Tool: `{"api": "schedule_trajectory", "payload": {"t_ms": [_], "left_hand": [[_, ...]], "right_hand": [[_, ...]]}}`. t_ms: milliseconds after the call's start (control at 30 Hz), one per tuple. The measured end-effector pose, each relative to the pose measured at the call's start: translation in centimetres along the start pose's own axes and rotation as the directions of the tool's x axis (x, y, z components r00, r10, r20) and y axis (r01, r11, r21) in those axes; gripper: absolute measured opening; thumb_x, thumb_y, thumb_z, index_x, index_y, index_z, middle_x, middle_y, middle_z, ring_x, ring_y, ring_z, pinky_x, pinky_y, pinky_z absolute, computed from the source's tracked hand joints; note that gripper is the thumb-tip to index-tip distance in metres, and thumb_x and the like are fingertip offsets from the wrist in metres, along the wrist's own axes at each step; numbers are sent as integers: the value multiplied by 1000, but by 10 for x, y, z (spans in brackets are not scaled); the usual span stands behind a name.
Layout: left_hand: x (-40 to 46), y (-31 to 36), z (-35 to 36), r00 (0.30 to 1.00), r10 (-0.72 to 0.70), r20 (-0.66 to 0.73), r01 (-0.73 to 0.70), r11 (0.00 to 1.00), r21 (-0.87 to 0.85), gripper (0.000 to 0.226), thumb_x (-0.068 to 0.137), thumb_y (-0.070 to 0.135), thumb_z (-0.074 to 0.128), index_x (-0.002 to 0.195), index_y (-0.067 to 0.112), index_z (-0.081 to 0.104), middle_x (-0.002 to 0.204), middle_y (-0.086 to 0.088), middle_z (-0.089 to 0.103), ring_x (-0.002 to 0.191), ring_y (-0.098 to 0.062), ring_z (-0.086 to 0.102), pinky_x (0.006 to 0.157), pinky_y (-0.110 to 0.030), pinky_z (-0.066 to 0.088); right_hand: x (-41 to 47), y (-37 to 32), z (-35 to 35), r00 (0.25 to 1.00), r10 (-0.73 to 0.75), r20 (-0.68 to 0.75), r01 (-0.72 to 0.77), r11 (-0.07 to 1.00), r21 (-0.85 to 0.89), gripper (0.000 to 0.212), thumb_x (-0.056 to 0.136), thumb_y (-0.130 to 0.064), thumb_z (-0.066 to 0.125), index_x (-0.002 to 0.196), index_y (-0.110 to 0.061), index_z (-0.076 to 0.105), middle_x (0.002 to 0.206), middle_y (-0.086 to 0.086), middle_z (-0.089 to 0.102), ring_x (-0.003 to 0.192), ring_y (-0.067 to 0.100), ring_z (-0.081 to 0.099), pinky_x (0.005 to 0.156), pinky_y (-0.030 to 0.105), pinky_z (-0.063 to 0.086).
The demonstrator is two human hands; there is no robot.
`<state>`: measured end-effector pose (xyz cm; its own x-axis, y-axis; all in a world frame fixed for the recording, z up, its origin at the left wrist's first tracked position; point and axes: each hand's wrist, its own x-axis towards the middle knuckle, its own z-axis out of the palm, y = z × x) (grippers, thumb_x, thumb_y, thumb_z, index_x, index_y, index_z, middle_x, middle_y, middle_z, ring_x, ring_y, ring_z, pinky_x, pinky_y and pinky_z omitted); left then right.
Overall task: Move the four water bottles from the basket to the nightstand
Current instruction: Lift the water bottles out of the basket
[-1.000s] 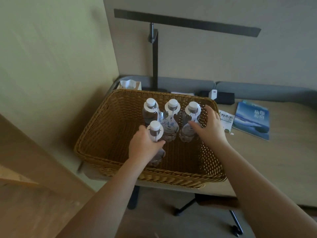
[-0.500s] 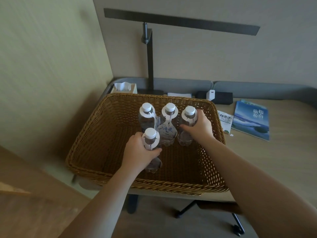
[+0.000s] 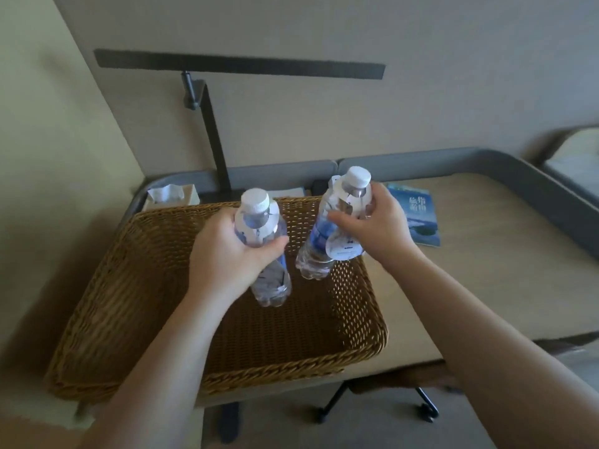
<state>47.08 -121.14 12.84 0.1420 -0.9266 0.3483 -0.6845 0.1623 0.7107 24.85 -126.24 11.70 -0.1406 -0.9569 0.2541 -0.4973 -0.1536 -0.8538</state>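
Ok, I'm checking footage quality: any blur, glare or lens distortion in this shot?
Head view: soft, dim, even light, no glare; the table edge bows from wide-angle distortion; the left-hand bottle and right-hand bottle look slightly soft; labels unreadable.

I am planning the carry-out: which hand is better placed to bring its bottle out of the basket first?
Probably right: the right hand holds its bottle above the basket near its right rim; the left hand is over the middle.

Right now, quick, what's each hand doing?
Left hand: closed around a water bottle, lifted over the basket.
Right hand: closed around bottles, seemingly two; count unclear.
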Motion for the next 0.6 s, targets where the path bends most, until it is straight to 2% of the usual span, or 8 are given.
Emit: {"api": "schedule_trajectory", "payload": {"t_ms": [100, 200, 267, 367, 433, 500, 600], "left_hand": [[18, 47, 0, 997, 71, 4, -71, 996, -52, 54, 60, 60, 73, 96, 21, 61, 92, 4, 68, 83, -15, 64, 73, -37, 53], [32, 98, 13, 988, 151, 23, -149, 985, -91, 66, 56, 68, 68, 97, 17, 61, 92, 1, 69, 84, -19, 66, 75, -46, 55], [40, 131, 31, 981, 195, 1, -194, 976, -97, 67, 55, 68, 67, 94, 13, 61, 90, -2, 69, 83, -22, 65, 73, -46, 55], [48, 178, 70, 976, 216, -28, -218, 970, -108, 63, 57, 64, 71, 93, 13, 63, 89, 0, 68, 83, -21, 62, 71, -35, 51], [51, 204, 106, 981, 194, -4, -193, 972, -133, 57, 60, 58, 78, 95, 15, 65, 89, 3, 68, 84, -19, 63, 71, -32, 49], [50, 224, 151, 986, 165, 30, -158, 975, -156, 53, 61, 54, 81, 94, 15, 65, 87, 4, 69, 82, -17, 64, 72, -33, 51], [46, 243, 223, 989, 123, 78, -107, 976, -188, 57, 58, 55, 83, 92, 13, 65, 84, 2, 69, 78, -17, 65, 71, -38, 53]], "right_hand": [[6, -14, -51, 996, -1, -92, 4, 999, 41, 44, 67, -37, 80, 101, -23, 56, 86, -10, 64, 77, 3, 62, 62, 22, 51], [12, -15, -101, 984, 17, -177, 0, 995, 95, 40, 67, -36, 80, 96, -22, 57, 84, -8, 66, 76, 7, 64, 65, 29, 55], [18, -9, -133, 976, -4, -219, 24, 996, 88, 42, 64, -37, 80, 97, -23, 58, 84, -7, 68, 77, 8, 65, 68, 31, 56], [30, 10, -184, 968, -35, -249, 47, 998, 44, 45, 61, -40, 80, 96, -24, 58, 84, -7, 68, 76, 8, 65, 67, 30, 55], [38, 36, -219, 968, -25, -250, 36, 999, 40, 47, 61, -40, 81, 97, -22, 58, 86, -5, 68, 80, 12, 66, 72, 37, 57], [46, 70, -253, 970, -7, -242, 12, 1000, 18, 46, 62, -38, 82, 97, -21, 57, 87, -4, 68, 82, 14, 66, 75, 42, 56], [57, 125, -298, 975, 15, -221, -20, 1000, -19, 45, 62, -37, 82, 97, -23, 57, 85, -8, 66, 79, 9, 63, 69, 35, 54]]}}
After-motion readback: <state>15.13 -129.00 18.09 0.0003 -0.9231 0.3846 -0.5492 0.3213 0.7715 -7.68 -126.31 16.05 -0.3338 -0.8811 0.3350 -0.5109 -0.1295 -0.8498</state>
